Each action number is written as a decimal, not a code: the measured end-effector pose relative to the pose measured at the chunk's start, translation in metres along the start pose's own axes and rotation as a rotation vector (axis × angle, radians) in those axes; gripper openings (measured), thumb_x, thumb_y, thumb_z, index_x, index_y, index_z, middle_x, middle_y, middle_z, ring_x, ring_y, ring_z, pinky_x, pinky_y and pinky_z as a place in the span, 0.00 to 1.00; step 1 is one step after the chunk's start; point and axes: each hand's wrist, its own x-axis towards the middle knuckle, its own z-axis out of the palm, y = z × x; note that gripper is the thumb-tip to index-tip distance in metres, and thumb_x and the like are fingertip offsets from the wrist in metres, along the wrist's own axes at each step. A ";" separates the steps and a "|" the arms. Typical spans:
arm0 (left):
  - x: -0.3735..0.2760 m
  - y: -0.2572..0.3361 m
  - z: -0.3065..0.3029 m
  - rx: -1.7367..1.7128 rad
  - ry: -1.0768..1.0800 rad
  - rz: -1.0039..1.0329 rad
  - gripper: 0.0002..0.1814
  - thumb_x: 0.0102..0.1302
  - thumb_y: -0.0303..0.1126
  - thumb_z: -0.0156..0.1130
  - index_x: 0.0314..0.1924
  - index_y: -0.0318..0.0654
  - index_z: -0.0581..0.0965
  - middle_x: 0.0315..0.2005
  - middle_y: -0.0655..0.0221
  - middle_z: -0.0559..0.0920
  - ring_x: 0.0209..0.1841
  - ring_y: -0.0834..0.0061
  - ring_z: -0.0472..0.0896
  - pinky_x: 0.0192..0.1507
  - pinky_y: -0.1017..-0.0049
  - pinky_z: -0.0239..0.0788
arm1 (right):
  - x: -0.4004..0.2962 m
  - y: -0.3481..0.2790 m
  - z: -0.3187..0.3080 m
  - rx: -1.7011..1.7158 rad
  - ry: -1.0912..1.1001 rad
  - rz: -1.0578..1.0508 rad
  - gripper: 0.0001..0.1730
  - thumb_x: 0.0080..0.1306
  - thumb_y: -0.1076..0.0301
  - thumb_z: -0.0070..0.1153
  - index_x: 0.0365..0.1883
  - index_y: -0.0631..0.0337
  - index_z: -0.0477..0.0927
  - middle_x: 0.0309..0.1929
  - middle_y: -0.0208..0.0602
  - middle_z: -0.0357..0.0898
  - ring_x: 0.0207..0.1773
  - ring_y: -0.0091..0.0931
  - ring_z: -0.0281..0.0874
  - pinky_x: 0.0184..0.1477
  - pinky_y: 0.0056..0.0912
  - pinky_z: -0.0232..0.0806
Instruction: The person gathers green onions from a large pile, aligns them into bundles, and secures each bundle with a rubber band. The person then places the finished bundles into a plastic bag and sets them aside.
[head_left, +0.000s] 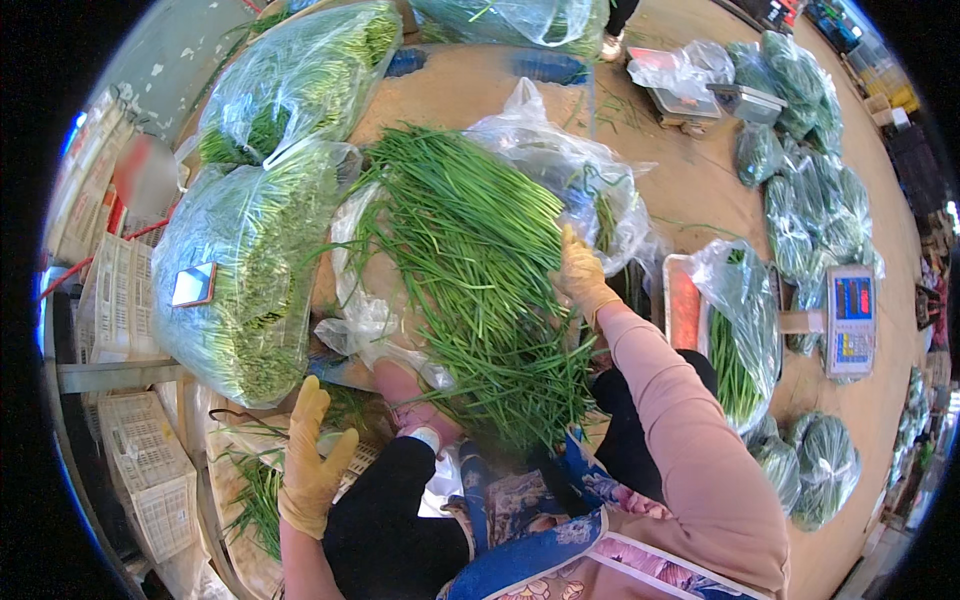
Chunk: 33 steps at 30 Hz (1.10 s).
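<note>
A large loose heap of green garlic chives (480, 247) lies before me, partly over a clear plastic bag (517, 135). My right hand (583, 271), in a yellowish rubber glove, is against the right side of the heap, by the pale stem ends. Its fingers are bent, and whether they grip any stems is hidden. My left hand (311, 457), gloved the same way, is raised at lower left with thumb and fingers apart, holding nothing. Beside it, more loose chives (259, 495) lie low on the left.
Big plastic bags of chives (240, 270) stand at left, a phone (194, 284) on one. At right, a bagged bunch (735, 352) rests on a digital scale with a display (851, 322). Several filled bags (817, 202) lie beyond. White plastic crates (146, 465) are at far left.
</note>
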 end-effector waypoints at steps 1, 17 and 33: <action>0.000 0.001 -0.001 0.009 0.001 -0.002 0.29 0.54 0.23 0.62 0.57 0.29 0.66 0.63 0.54 0.61 0.64 0.61 0.61 0.63 0.69 0.54 | 0.006 -0.003 0.007 0.009 0.033 0.003 0.58 0.46 0.59 0.67 0.66 0.68 0.43 0.52 0.51 0.69 0.54 0.42 0.70 0.53 0.40 0.65; 0.011 0.014 -0.006 0.041 -0.124 0.077 0.29 0.57 0.27 0.60 0.59 0.32 0.64 0.64 0.55 0.60 0.66 0.62 0.58 0.66 0.68 0.48 | 0.042 0.001 0.013 0.219 0.255 -0.021 0.18 0.48 0.72 0.55 0.40 0.58 0.75 0.34 0.51 0.78 0.40 0.48 0.75 0.42 0.49 0.67; -0.008 0.021 0.003 0.081 -0.047 0.177 0.29 0.54 0.30 0.65 0.55 0.31 0.68 0.61 0.49 0.64 0.62 0.57 0.65 0.60 0.68 0.59 | -0.026 0.004 -0.038 1.439 -0.411 0.473 0.04 0.59 0.71 0.50 0.31 0.62 0.72 0.23 0.32 0.68 0.18 0.20 0.60 0.16 0.20 0.51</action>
